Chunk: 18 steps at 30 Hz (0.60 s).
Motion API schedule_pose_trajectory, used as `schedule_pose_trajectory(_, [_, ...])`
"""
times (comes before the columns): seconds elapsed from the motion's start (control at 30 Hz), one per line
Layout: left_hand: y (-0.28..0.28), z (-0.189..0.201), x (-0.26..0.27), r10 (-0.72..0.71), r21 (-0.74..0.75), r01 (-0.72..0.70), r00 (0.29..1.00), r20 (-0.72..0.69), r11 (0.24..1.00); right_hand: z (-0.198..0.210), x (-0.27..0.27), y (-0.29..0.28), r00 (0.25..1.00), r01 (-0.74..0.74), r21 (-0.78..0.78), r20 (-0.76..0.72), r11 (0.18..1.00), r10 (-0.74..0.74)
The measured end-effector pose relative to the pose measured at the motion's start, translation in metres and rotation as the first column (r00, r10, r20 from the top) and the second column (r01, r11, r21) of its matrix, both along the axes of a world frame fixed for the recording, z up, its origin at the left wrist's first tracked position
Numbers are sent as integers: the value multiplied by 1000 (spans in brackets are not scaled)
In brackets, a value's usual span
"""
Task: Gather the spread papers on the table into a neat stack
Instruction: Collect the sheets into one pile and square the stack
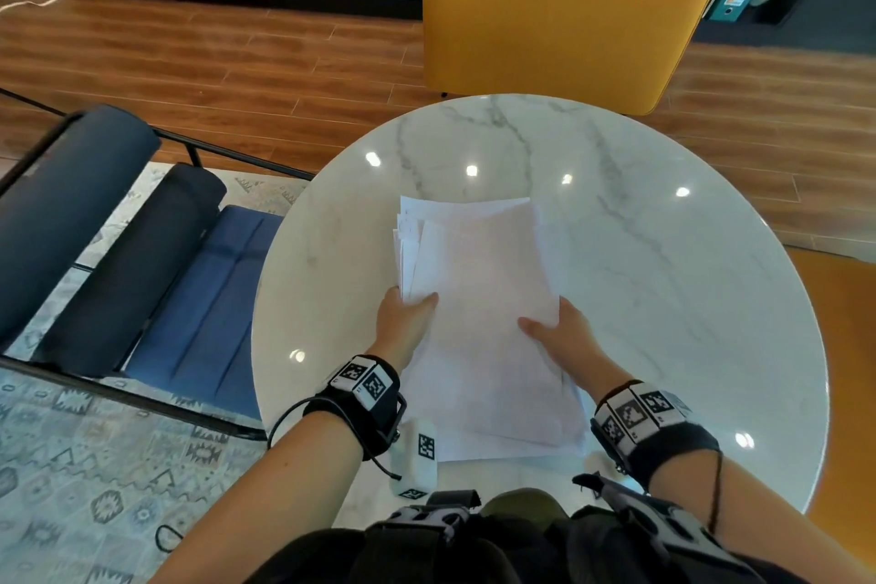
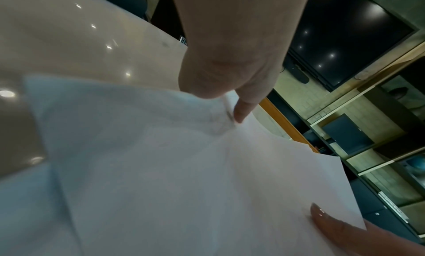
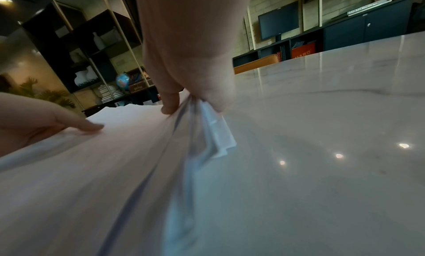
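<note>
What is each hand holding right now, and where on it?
Both grip the papers: left hand pinches the left edge, right hand the right edge.

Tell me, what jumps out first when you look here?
The loose pile of white paper sheets in the middle of the round white marble table, with the left hand and right hand pinching its near sides. Behind the table stands a mustard-yellow padded chair.
</note>
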<state>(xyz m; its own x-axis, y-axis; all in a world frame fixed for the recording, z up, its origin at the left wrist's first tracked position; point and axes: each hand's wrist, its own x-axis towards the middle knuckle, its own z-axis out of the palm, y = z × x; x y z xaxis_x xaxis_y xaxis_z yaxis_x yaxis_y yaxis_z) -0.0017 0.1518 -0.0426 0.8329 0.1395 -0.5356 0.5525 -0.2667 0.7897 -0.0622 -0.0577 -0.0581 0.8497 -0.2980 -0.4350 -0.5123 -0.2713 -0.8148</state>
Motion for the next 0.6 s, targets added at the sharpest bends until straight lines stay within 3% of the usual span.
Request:
schedule_pose_trajectory(0.13, [-2, 6, -4, -61, -64, 71, 987, 151, 995, 1, -3, -7, 999, -3, 2, -35, 1000, 3])
schedule_pose_trajectory(0.23, [-4, 20, -7, -63, -135, 98, 967, 246, 986, 7, -4, -19, 999, 45, -26, 31, 999, -44])
schedule_pose_trajectory(0.33, [-2, 39, -2, -103, -193, 171, 942, 320, 966, 25, -1, -37, 973, 167, 221, 120, 961, -196])
schedule_pose_trajectory(0.43, [-3, 64, 3, -153, -220, 251, 911, 383, 943, 49, 4, -53, 969, 95, 486, 155, 868, -193])
schedule_pose_trajectory(0.5, [-7, 81, 3, -161, -202, 269, 887, 432, 942, 69, 7, -54, 957, 51, 486, 227, 873, -182])
schedule_pose_trajectory(0.6, [-15, 102, 3, -100, -161, 224, 826, 555, 961, 100, 10, -47, 879, 117, 447, 369, 887, -302])
